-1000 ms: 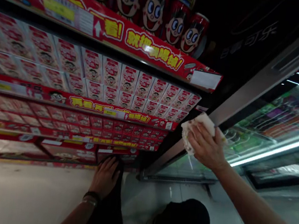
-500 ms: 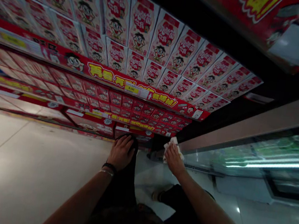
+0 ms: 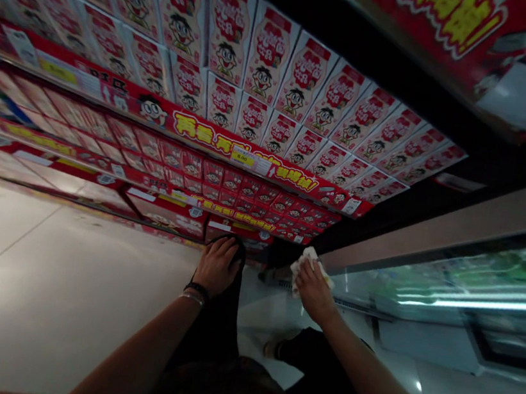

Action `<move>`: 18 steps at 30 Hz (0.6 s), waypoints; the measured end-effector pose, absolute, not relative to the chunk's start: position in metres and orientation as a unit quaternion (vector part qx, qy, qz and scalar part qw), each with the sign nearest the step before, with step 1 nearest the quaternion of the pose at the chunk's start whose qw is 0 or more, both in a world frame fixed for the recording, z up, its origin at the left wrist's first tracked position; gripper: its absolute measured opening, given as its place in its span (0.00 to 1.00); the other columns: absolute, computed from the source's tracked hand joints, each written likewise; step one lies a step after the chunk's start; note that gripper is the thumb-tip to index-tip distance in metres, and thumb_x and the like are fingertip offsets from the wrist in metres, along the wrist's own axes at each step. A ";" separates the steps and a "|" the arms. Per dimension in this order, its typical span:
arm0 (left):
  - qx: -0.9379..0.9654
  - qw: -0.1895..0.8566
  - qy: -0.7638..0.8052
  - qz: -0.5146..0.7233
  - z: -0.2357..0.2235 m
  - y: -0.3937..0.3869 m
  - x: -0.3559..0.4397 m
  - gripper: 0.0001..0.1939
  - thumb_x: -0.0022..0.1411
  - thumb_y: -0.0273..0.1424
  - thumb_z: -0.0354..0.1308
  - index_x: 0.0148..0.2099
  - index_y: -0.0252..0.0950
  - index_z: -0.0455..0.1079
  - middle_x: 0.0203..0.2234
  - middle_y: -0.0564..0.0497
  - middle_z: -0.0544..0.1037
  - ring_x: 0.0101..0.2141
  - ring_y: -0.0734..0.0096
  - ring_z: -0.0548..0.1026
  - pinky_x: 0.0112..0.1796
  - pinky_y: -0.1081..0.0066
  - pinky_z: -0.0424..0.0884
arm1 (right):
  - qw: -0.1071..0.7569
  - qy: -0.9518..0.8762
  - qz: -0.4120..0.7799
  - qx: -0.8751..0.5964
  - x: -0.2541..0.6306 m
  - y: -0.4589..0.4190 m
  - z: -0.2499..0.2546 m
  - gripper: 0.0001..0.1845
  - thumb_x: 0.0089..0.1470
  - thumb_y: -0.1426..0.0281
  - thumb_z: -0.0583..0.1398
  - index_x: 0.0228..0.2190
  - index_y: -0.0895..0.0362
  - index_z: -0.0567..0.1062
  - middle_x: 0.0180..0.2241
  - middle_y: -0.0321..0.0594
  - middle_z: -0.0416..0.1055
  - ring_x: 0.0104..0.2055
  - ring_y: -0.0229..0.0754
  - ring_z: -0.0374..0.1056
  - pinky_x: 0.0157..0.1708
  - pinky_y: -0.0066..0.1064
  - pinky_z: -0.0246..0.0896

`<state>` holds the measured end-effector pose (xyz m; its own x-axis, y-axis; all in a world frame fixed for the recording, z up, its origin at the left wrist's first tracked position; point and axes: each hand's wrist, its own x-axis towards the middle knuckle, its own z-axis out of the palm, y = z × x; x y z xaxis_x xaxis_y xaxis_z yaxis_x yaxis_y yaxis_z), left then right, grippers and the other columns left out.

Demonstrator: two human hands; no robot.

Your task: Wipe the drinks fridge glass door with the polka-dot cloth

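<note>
Gripping a white cloth (image 3: 308, 269) in the right hand (image 3: 313, 291), fingers closed over it at the foot of the glass cooler door (image 3: 473, 296); left hand (image 3: 217, 267) spread open on dark trousers (image 3: 212, 326). No streak on the cooler shows what is finished or left. Red-and-white snack boxes (image 3: 266, 62) stacked on shelves beyond

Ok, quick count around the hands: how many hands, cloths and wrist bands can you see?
Hands: 2 (left hand, right hand)
Cloths: 1 (white cloth, held in the right hand)
Wrist bands: 2 (dark band and pale bangle, both on the left wrist)
Total: 5
</note>
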<state>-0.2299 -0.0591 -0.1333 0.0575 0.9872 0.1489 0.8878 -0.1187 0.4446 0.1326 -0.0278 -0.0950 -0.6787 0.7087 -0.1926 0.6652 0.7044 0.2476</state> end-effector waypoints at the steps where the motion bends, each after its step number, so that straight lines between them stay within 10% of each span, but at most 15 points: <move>1: 0.717 0.115 0.654 0.210 -0.135 -0.060 -0.231 0.23 0.76 0.38 0.54 0.67 0.37 0.72 0.71 0.43 0.71 0.71 0.46 0.65 0.69 0.42 0.65 | 0.122 0.911 0.101 0.380 0.139 -0.030 -0.077 0.26 0.67 0.71 0.59 0.63 0.67 0.76 0.73 0.66 0.62 0.79 0.66 0.52 0.82 0.59 0.28; 7: 0.716 0.087 0.658 0.215 -0.141 -0.064 -0.237 0.24 0.75 0.39 0.54 0.67 0.36 0.74 0.71 0.42 0.71 0.70 0.45 0.67 0.69 0.43 0.68 | 0.003 0.872 0.278 0.402 0.179 -0.027 0.045 0.34 0.72 0.71 0.55 0.75 0.56 0.61 0.79 0.47 0.50 0.84 0.50 0.38 0.80 0.61 0.08; 18: 0.715 -0.047 0.664 0.215 -0.208 -0.051 -0.268 0.26 0.73 0.41 0.49 0.63 0.44 0.80 0.67 0.52 0.75 0.66 0.55 0.75 0.62 0.52 0.80 | -0.287 0.676 0.558 0.387 0.201 0.057 0.269 0.41 0.69 0.58 0.66 0.75 0.51 0.61 0.79 0.53 0.49 0.82 0.66 0.44 0.77 0.66 0.49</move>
<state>-0.2676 -0.0508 -0.2081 0.0259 0.9286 0.3703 0.9692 -0.1141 0.2184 0.2006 0.0566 0.2687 -0.5348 0.2027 0.8203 0.8439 0.0780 0.5309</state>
